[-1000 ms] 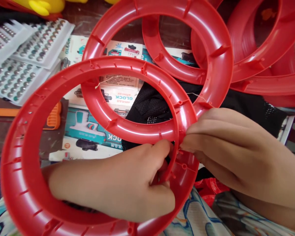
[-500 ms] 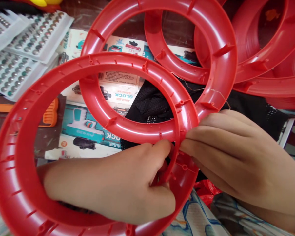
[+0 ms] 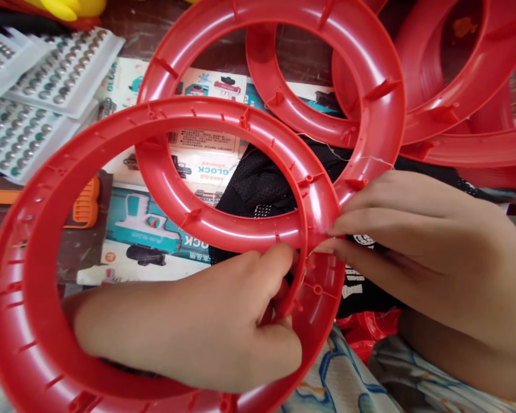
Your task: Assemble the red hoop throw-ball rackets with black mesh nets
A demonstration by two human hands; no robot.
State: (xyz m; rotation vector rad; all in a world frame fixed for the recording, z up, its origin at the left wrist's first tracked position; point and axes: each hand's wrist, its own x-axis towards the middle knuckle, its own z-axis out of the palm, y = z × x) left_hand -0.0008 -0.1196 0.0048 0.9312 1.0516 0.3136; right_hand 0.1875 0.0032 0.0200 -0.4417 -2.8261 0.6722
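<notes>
My left hand (image 3: 198,327) reaches through a large red plastic ring (image 3: 21,241) and grips its inner rim at the right side, fingers curled round the edge. My right hand (image 3: 425,246) pinches the same ring's outer edge from the right, fingertips pressed together at the rim. A thin pale thread (image 3: 361,159) runs from near my right fingers across a second red ring (image 3: 382,80) that lies behind and overlaps the first.
More red rings (image 3: 464,109) are stacked at the back right. Trays of button cells (image 3: 30,109) lie at the left, printed toy-gun cards (image 3: 155,223) and an orange tool (image 3: 83,206) below them. Black mesh cloth (image 3: 262,183) sits under the rings.
My right hand has lifted slightly and its fingers have opened a gap below them. The thread has shifted across the back ring. My left hand keeps its grip.
</notes>
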